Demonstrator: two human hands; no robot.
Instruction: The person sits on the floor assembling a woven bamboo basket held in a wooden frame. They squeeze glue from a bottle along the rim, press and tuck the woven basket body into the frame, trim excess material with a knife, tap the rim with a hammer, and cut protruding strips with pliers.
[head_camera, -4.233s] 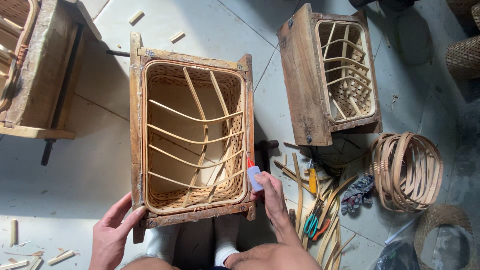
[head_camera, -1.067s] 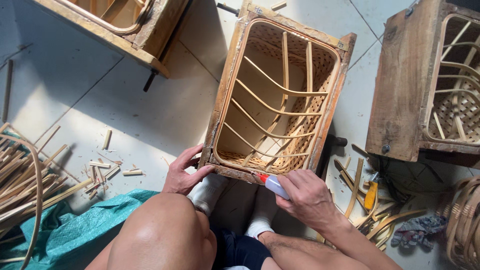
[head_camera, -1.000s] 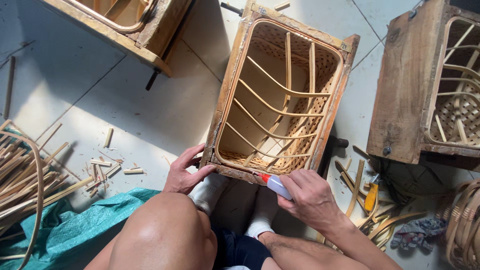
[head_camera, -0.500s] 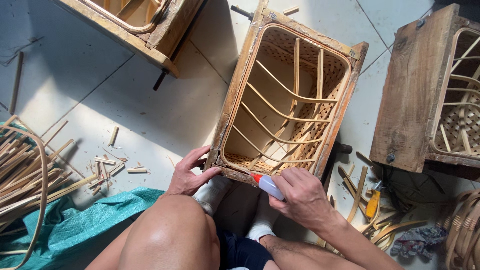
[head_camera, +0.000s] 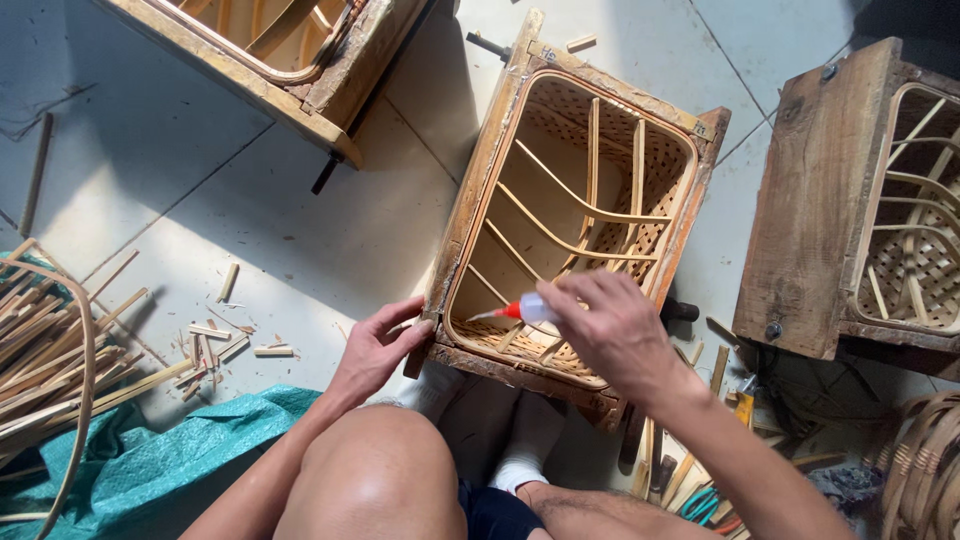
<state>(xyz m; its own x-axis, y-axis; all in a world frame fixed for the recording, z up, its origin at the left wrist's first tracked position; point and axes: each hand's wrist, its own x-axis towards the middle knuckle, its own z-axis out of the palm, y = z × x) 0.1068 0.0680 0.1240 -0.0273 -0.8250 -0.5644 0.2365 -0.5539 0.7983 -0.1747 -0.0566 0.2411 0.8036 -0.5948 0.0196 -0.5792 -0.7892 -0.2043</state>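
Wooden mould on tiled floor, between the feet, open side up, turned at a slant. Inside: half-woven rattan basket, pale tan, rounded-rectangle rim tight against the frame, open-weave walls, bare curved ribs crossing the middle. Frame wood worn and stained, metal plates at far corners.

Left hand: fingers spread, tips pressed on near-left corner of mould; nothing held.
Right hand: grip closed around small glue bottle, clear body, red nozzle pointing left, tip inside basket near the near-left rim. Contact of tip with cane: cannot tell.

White socks just under near edge of mould.
Second mould to the right, also with basket in it, well apart. Third mould at top left, partly out of view.
Cane offcuts scattered left; bundle of cane strips at far left over teal tarp. Hand tools by right leg, partly hidden.
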